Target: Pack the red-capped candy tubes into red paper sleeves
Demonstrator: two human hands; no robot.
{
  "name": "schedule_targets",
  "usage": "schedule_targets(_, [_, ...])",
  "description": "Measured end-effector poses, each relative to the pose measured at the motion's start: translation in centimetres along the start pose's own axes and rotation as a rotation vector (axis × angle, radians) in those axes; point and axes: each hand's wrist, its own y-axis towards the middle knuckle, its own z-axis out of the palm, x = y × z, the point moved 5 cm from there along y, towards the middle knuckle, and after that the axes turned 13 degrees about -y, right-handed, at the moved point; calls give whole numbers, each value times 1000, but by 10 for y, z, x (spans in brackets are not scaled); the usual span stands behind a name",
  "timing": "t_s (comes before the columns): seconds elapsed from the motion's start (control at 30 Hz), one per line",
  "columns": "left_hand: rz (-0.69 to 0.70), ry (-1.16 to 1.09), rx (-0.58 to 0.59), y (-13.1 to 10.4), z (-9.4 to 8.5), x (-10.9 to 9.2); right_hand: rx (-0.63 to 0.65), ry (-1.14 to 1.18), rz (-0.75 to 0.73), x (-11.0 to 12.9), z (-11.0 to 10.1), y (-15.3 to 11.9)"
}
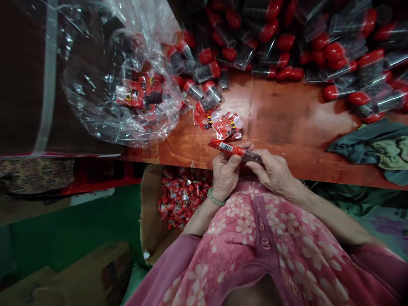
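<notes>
My left hand (225,172) pinches a red printed wrapper (227,147) with a barcode, just over the table's front edge. My right hand (270,168) grips a clear tube with dark contents (253,157), whose other end sits inside or against the wrapper; I cannot tell how far in. Just beyond my hands lies a small pile of flat red wrappers (228,126). Several clear tubes with red caps (208,102) rest behind that pile.
A big heap of red-capped tubes (274,42) fills the table's back. At left lies a clear plastic bag (127,123) with red packets inside. Below the table edge stands a cardboard box (149,212) holding many red wrapped pieces (183,195). Crumpled cloths (372,144) lie at right.
</notes>
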Motion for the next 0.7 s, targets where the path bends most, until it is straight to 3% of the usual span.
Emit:
schedule_targets(0.17, [-123,19,156,0,5,1,235,540,252,-2,15,9])
schedule_targets(0.27, [-179,54,206,-3,4,1,316,672,331,0,20,15])
schedule_targets(0.47, [-133,81,76,4,-5,-7,306,625,351,2,28,23])
schedule_targets(0.6, [-89,65,-18,9,-7,-16,360,564,254,3,29,21])
schedule_targets(0.7, [-80,15,-42,9,-7,-20,327,518,200,1,27,18])
